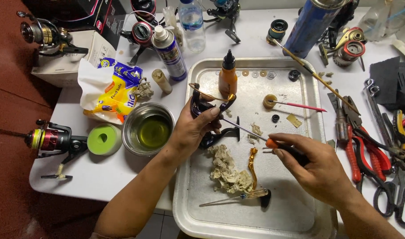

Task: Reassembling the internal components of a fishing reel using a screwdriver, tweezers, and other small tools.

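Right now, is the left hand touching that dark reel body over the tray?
Touching. The head view shows the left hand wrapped around the reel body, its fingers pressed on the frame above the tray.

A white table (pixel 100 177) is carrying a metal tray (pixel 320 146), a steel bowl (pixel 148 129), a green tape roll (pixel 104 139), fishing reels (pixel 49 140), spray cans (pixel 169 52) and pliers (pixel 366 150).
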